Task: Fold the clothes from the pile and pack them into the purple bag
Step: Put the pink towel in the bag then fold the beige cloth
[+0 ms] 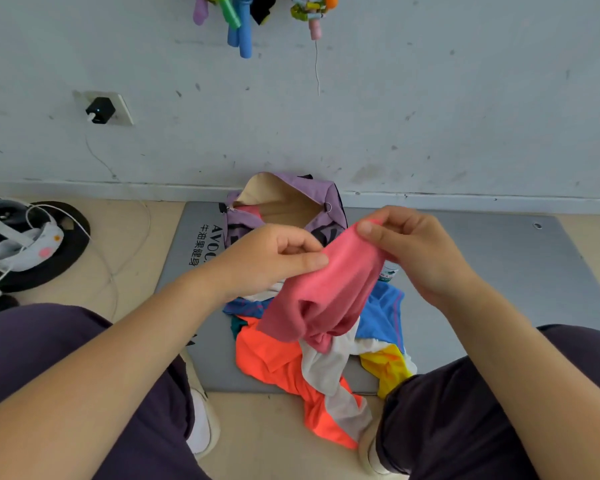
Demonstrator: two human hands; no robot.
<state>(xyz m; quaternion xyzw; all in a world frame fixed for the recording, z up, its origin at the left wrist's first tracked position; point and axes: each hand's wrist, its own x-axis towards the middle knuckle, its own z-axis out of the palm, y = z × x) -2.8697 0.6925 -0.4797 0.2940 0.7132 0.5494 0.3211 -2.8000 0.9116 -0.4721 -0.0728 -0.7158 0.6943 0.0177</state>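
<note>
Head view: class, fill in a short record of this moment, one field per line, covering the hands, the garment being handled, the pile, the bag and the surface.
left hand: left hand pinches one top edge of the pink garment
right hand: right hand pinches the other top edge
pink garment: held up above the pile, hanging bunched, not yet folded
pile: pile of clothes in orange, white, blue and yellow, unfolded, on the grey mat
purple bag: purple bag open, by the wall, beyond the pile; something pink already inside
</note>
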